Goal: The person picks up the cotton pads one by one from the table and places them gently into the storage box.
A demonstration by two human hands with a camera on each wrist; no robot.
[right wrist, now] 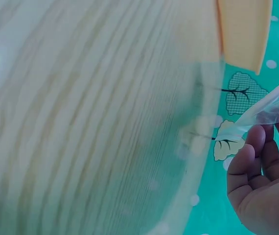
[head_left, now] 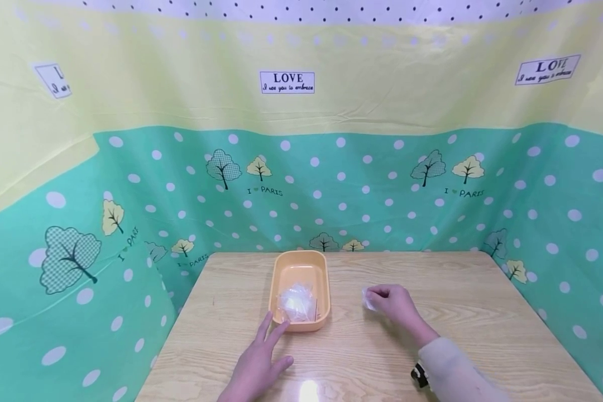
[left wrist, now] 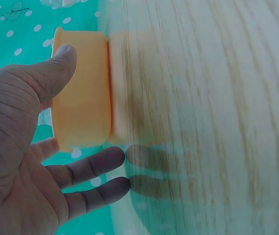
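An orange plastic box (head_left: pixel 301 258) with rounded corners sits on the table, crumpled clear plastic bags (head_left: pixel 298 301) inside its near half. My left hand (head_left: pixel 256 363) is at the box's near left corner, fingers spread and fairly straight, with fingertips at the rim. In the left wrist view the thumb of that hand (left wrist: pixel 24 132) lies in front of the box's side wall (left wrist: pixel 84 98); whether it touches is unclear. To the right of the box, my right hand (head_left: pixel 394 304) pinches a small clear plastic bag (head_left: pixel 367 300). The right wrist view shows the bag (right wrist: pixel 262 113) stretching out from the fingertips.
The light wood-grain table (head_left: pixel 352 363) carries the box left of its middle. A green and yellow patterned cloth (head_left: pixel 331 167) hangs behind it and along both sides. A black object (head_left: pixel 419 375) is at the right sleeve's cuff.
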